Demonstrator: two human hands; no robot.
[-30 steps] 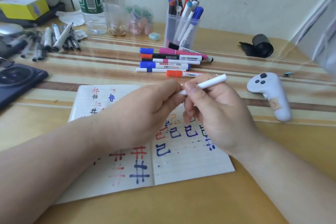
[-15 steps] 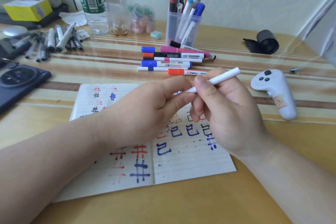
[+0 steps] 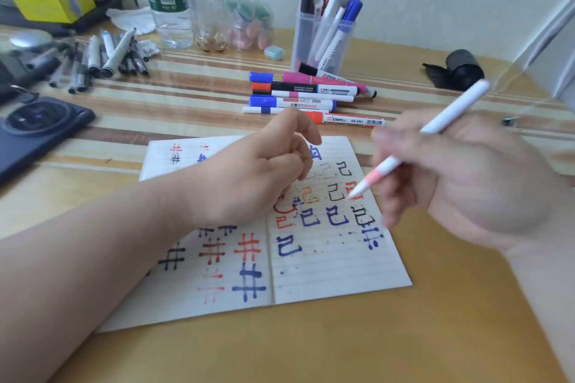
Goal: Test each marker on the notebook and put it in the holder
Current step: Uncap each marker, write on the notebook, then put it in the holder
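Uncapped white marker (image 3: pixel 448 116), gripped pen-fashion in the right hand (image 3: pixel 466 183), tip angled at the open notebook (image 3: pixel 336 270) for a test stroke. Left hand (image 3: pixel 258 177) curled over the page; whether a cap is enclosed cannot be told. Holder (image 3: pixel 300 40) stands far.

1. Light: bright, soft and even; shadows faint, soft-edged.
2. Glare: pale sheen across far counter (image 3: pixel 193 93).
3. Blur: right hand (image 3: pixel 466 183) and marker (image 3: pixel 448 115) motion-smeared; middle of view fairly sharp.
4. Distortion: wide-angle bowing at edges.
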